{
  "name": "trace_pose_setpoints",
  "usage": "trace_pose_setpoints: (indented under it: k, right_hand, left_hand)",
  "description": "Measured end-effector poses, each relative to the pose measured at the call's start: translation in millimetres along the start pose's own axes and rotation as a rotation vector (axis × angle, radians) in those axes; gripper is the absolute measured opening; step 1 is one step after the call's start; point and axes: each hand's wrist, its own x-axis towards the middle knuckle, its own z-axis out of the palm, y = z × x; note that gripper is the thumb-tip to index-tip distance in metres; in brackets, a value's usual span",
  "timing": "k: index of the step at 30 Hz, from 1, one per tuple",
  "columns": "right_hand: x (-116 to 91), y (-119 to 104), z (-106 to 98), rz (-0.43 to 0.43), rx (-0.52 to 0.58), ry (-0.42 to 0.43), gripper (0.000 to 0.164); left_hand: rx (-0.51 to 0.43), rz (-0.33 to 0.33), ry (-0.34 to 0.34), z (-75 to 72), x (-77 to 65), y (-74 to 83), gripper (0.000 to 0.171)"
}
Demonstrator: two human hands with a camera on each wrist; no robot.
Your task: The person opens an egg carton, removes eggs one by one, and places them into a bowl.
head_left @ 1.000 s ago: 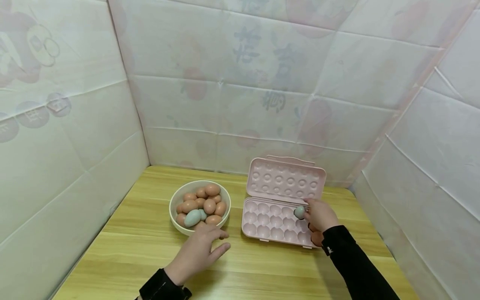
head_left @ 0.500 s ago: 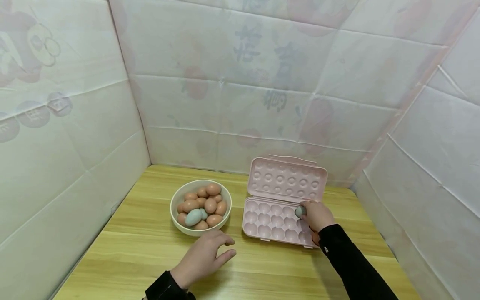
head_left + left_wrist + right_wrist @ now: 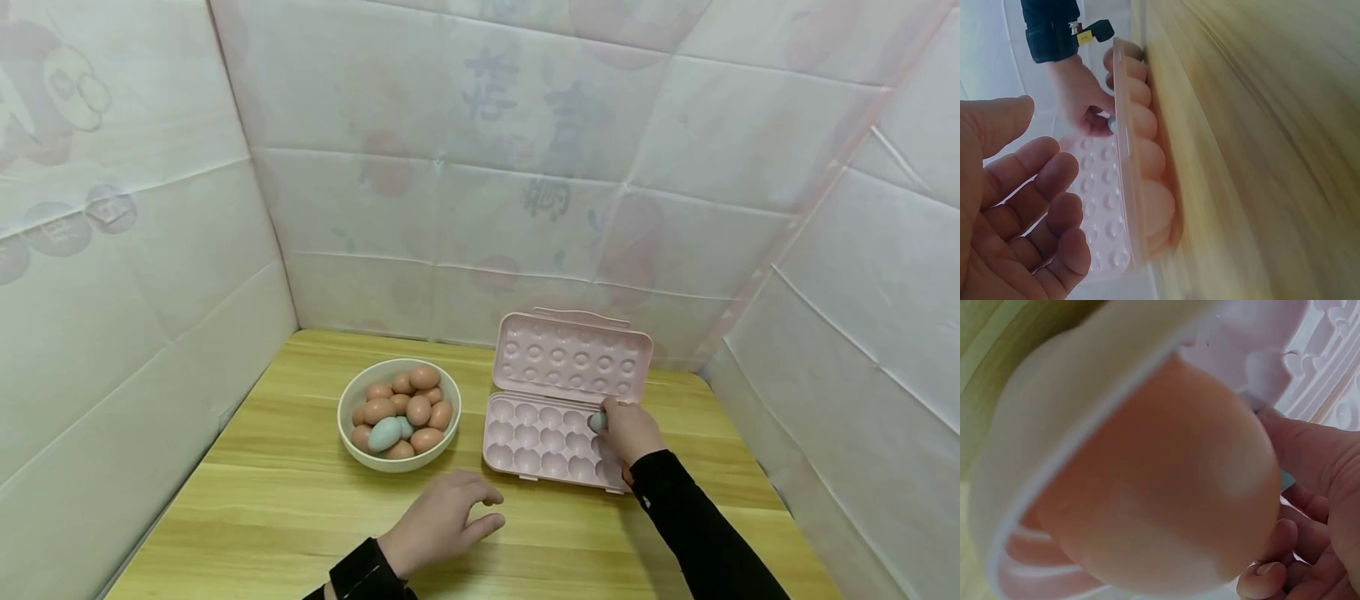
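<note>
My right hand (image 3: 632,432) pinches a pale blue-green egg (image 3: 597,422) over the right part of a pink egg carton (image 3: 527,461) whose lid stands up at the back. In the right wrist view a brown egg (image 3: 1166,481) sits in a cup close to the camera, with the thumb and curled fingers beyond it; the held egg is mostly hidden there. Loosely bent, my left hand (image 3: 444,518) hovers above the table in front of the carton, holding nothing. A cream bowl (image 3: 397,467) of brown eggs (image 3: 418,411) and blue-green eggs (image 3: 385,434) stands to the left.
The wooden table (image 3: 247,500) meets a cloth-covered wall (image 3: 360,283) behind the bowl and carton. Similar sheeting rises on the left and right sides. The carton's raised lid (image 3: 573,354) leans near the back wall.
My left hand has drifted right, from the bowl's front edge toward the carton. The right hand has shifted slightly and keeps hold of the blue-green egg, which sits a little lower left.
</note>
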Motion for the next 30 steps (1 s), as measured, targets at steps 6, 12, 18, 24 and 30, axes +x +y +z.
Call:
trace_pose_setpoints:
  k: [6,12,18,24,30]
  right_hand:
    - [-3,1,0,-0.019,0.013,0.041,0.029]
    - [-6,-1,-7,0.004,0.059,0.049,0.029]
    - [-12,-13,-22,0.042,0.223,0.017,0.036]
    - [-27,-46,-35,0.107,0.570,0.005,0.039]
    - [-45,-89,-31,0.065,1.016,-0.050,0.039]
  left_hand:
    - [-0.034,-0.001,-0.027,1.1,5.3,4.3,0.026]
    - [-0.054,-0.015,-0.029,0.7,4.1,3.7,0.027]
    - [-0.129,-0.091,-0.027,-2.3,0.1,-3.6,0.025]
    - [-0.253,-0.117,0.099,-13.2,-5.7,-12.7,0.022]
    - [-0.437,-0.231,0.241,-23.5,-7.3,-12.9,0.038]
